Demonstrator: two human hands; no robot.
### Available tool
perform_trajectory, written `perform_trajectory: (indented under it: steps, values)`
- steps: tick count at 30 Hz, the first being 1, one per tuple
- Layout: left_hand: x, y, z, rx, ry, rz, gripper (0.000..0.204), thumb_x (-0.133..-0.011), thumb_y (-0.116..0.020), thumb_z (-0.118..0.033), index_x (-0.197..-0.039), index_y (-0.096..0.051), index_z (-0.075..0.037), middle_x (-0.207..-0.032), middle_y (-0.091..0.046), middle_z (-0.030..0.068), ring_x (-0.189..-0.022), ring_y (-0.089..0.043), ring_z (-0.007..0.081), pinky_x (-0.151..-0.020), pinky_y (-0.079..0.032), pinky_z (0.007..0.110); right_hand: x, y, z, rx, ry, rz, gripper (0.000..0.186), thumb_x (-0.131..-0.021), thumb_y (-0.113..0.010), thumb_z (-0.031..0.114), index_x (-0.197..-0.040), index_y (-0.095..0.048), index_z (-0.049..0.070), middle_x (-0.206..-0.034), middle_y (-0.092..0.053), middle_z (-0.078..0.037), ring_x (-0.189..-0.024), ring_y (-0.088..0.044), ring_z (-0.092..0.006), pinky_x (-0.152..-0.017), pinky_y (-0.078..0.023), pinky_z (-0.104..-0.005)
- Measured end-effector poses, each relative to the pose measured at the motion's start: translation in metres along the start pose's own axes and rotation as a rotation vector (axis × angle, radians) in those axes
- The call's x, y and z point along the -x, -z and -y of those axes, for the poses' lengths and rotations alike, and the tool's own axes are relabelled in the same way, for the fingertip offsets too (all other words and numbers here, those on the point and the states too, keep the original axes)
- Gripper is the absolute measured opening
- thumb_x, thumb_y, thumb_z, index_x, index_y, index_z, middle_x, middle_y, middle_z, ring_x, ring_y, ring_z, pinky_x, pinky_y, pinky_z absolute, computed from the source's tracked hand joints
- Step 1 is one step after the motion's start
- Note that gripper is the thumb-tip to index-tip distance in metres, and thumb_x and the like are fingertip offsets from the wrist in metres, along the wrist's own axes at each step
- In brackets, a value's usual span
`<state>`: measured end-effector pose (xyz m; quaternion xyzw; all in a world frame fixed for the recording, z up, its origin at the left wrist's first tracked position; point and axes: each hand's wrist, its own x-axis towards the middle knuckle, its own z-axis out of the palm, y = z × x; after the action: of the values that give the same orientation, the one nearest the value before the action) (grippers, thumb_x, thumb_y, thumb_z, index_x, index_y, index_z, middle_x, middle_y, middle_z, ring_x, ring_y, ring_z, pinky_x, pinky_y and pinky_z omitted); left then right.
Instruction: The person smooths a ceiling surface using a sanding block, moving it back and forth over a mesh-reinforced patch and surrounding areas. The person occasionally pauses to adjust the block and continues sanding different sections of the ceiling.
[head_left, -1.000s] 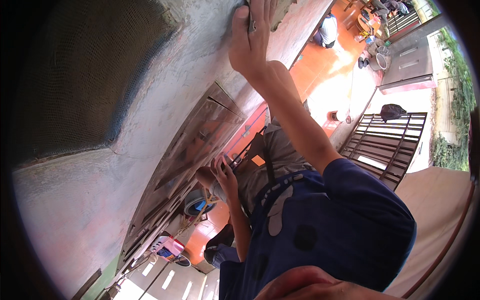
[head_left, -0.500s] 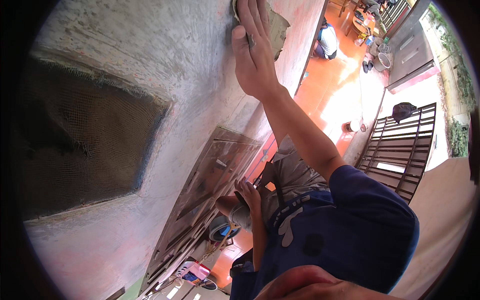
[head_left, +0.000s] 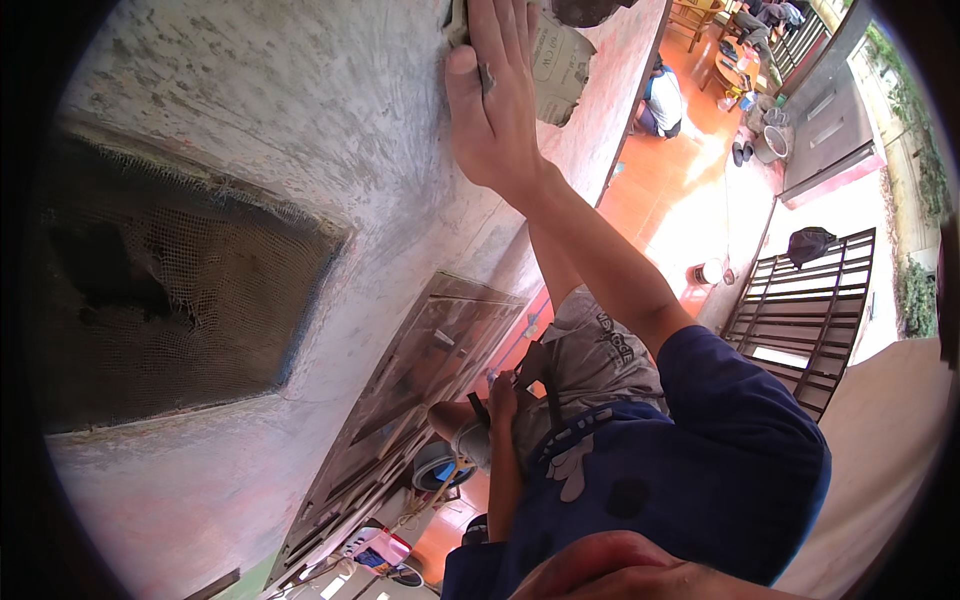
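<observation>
My right hand point(head_left: 500, 110) lies with fingers stretched flat over a torn sheet of sandpaper point(head_left: 562, 75), holding it against the grey-white wall point(head_left: 390, 110). The printed backing of the sheet shows beside the fingers, and a bit of it beyond the thumb; the fingertips leave the upper edge of the view. Lower down, my left hand point(head_left: 502, 392) is closed beside my thigh, close to dark straps point(head_left: 545, 365) at my waist. What it grips is too small to make out.
A mesh-covered opening point(head_left: 190, 290) with a torn hole sits in the wall at left. Below are a wooden panel point(head_left: 440, 330) and a dark basin point(head_left: 440, 468). At right are a metal grille point(head_left: 800, 310) and a bucket point(head_left: 708, 272). Another person point(head_left: 662, 100) crouches on the orange floor.
My right hand and the sandpaper have shifted slightly left on the wall, baring more of the sheet. My left hand has closed its fingers near the straps. A dark round thing has appeared at the top edge.
</observation>
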<state>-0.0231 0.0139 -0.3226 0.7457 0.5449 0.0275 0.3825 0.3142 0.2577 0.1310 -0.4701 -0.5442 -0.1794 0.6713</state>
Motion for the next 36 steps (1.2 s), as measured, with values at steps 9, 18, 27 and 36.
perform_trajectory:
  steps: [9,18,27,36]
  values:
    - [-0.006,-0.014,0.018,-0.012,0.189,0.038,0.039,-0.106,-0.03,-0.027,-0.128,-0.054,-0.007,-0.125,-0.065,0.024,-0.118,-0.063,0.0426,-0.095,-0.049,0.056,0.082,-0.001,0.023,-0.047,-0.069,0.133,0.066,-0.11,-0.028,0.036,-0.158,-0.02,-0.009,-0.165,-0.014,-0.033,-0.154,-0.011,-0.0501,-0.122,-0.007,-0.0618]
    - [-0.005,-0.013,0.02,-0.046,0.107,0.058,0.03,-0.101,-0.042,-0.017,-0.125,-0.058,-0.007,-0.122,-0.066,0.024,-0.119,-0.061,0.0424,-0.1,-0.045,0.054,-0.108,-0.004,0.018,-0.052,0.165,0.013,0.068,-0.108,-0.034,0.04,-0.158,-0.024,-0.005,-0.165,-0.021,-0.029,-0.152,-0.019,-0.0488,-0.121,-0.012,-0.0618]
    - [-0.008,-0.018,0.027,-0.019,0.032,-0.026,0.022,-0.097,-0.049,-0.01,-0.116,-0.061,-0.01,-0.116,-0.066,0.0207,-0.12,-0.061,0.0394,-0.103,-0.043,0.051,0.043,-0.006,0.006,-0.089,0.097,0.011,0.066,-0.11,-0.028,0.039,-0.156,-0.026,-0.009,-0.166,-0.014,-0.032,-0.155,-0.012,-0.0489,-0.121,-0.006,-0.0645]
    - [0.004,0.013,-0.017,0.011,0.077,0.066,0.036,-0.103,-0.038,-0.023,-0.126,-0.061,-0.007,-0.128,-0.066,0.0167,-0.122,-0.062,0.0354,-0.104,-0.045,0.048,-0.131,0.023,0.074,0.39,0.046,0.374,0.064,-0.109,-0.03,0.036,-0.157,-0.026,-0.006,-0.165,-0.022,-0.028,-0.153,-0.019,-0.0475,-0.123,-0.011,-0.0577]
